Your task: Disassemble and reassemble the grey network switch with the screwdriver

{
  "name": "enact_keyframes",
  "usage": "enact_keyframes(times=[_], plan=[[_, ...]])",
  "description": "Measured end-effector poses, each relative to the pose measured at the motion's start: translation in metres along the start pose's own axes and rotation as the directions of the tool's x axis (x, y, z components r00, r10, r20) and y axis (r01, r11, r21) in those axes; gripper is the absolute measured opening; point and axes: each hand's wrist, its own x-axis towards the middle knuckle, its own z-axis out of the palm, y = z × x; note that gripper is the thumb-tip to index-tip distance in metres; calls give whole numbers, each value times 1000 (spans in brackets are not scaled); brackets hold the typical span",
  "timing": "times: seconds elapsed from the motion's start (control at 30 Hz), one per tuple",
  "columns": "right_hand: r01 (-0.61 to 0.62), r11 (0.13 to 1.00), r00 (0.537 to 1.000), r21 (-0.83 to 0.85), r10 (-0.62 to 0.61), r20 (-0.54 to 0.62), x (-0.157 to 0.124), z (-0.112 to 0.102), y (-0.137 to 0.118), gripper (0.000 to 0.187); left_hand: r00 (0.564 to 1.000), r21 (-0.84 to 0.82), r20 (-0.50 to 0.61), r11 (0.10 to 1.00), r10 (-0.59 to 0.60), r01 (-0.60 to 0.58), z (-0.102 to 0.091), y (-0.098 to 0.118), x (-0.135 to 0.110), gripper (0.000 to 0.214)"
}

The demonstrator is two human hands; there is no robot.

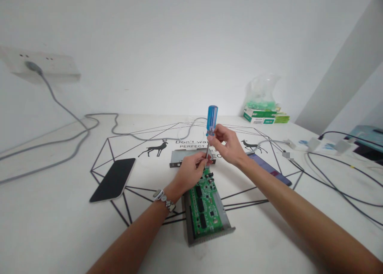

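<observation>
Nearest, below the two hands, a green circuit board [212, 213] sits in an open metal tray [213, 239] on the table [66, 230]; its face is uncovered, so the opening-up looks done. At the board's far end, the left hand [190, 173] has its thumb and fingers pinched around the shaft of a screwdriver [212, 117]; whether they also steady a screw there is hidden. Slightly beyond and to the right, the right hand [226, 143] grips the lower part of the blue handle, holding the tool nearly upright. The tip is out of clear sight, so whether a fastener is tight or loose cannot be told; the screwdriver work at that end seems unfinished. Just past the left hand lies a separate metal piece [177, 156], apparently not joined to the tray.
</observation>
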Motion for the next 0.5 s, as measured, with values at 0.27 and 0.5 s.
enact_keyframes(times=[0.27, 0.5], plan=[[13, 1000, 999, -6, -13, 35, 4, -5, 0, 28, 1000, 21, 18, 1000, -7, 7, -1, -3, 0, 22], [58, 998, 997, 25, -59, 47, 4, -6, -3, 25, 1000, 4, 20, 1000, -5, 5, -1, -2, 0, 19]])
